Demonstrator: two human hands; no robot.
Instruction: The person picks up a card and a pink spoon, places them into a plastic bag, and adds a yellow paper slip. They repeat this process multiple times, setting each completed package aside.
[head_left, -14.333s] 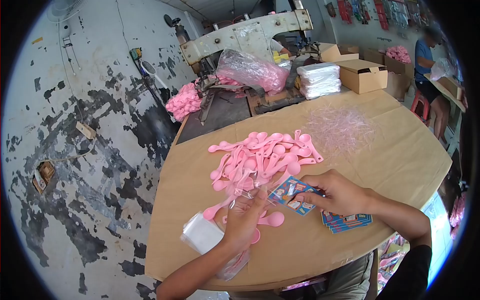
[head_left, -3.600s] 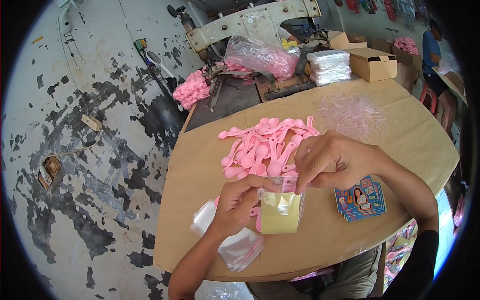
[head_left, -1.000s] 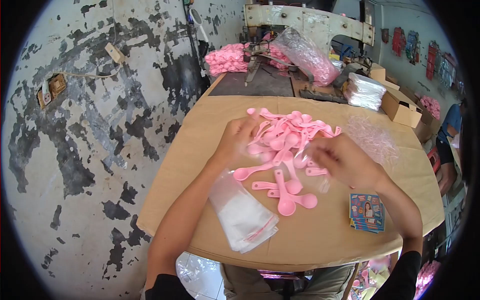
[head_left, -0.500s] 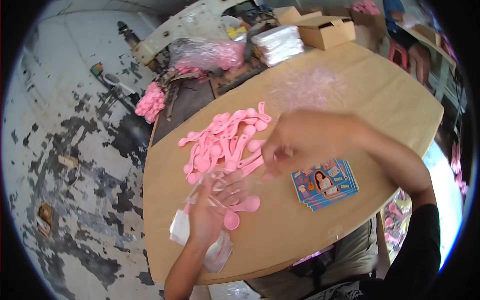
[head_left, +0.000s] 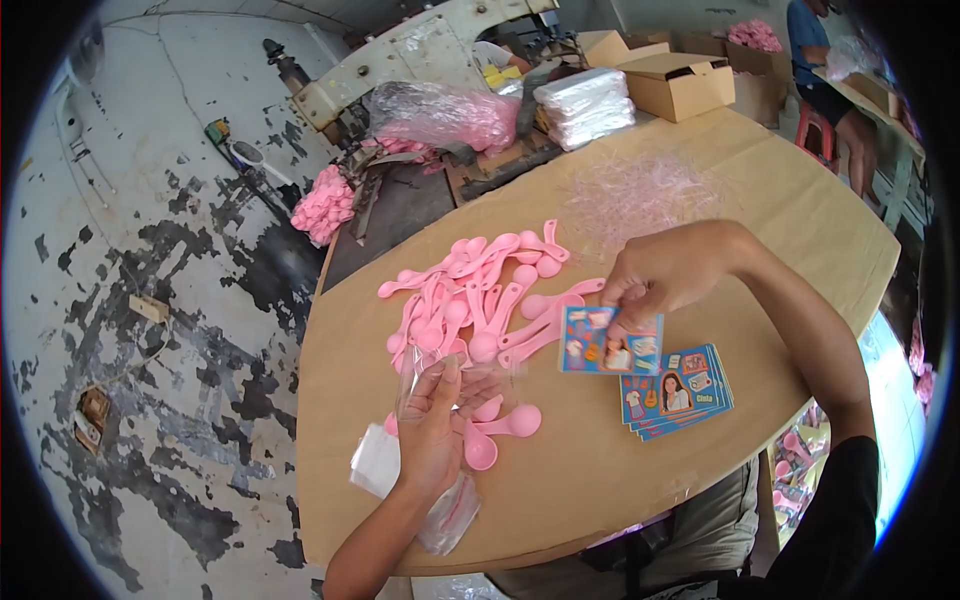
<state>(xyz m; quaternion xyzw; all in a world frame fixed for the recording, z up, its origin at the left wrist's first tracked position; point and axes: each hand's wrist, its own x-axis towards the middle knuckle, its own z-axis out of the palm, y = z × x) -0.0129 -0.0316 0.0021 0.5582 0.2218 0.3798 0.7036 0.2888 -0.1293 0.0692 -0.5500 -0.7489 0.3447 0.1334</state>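
My left hand (head_left: 435, 420) is closed on a clear plastic bag (head_left: 412, 375), held above the table's left part. My right hand (head_left: 660, 280) pinches one blue printed card (head_left: 590, 345) between thumb and fingers. Below and right of that card lies a fanned stack of similar cards (head_left: 675, 395). Pink spoons (head_left: 480, 295) lie in a heap between and beyond my hands. Two round-ended pink spoons (head_left: 480, 450) rest just right of my left hand. Under my left wrist are more clear bags (head_left: 445, 515) and a white packet (head_left: 376, 460).
Thin clear strips (head_left: 645, 195) lie tangled on the brown table (head_left: 800, 220). Behind are a stack of plastic bags (head_left: 585, 105), a cardboard box (head_left: 680, 88), a wrapped pink bundle (head_left: 440, 115) and a metal machine frame (head_left: 400, 60). A person (head_left: 830, 90) sits at the back right.
My right hand has moved right and now holds a card clear of the stack. My left hand still holds the clear bag. The whole view has shifted slightly.
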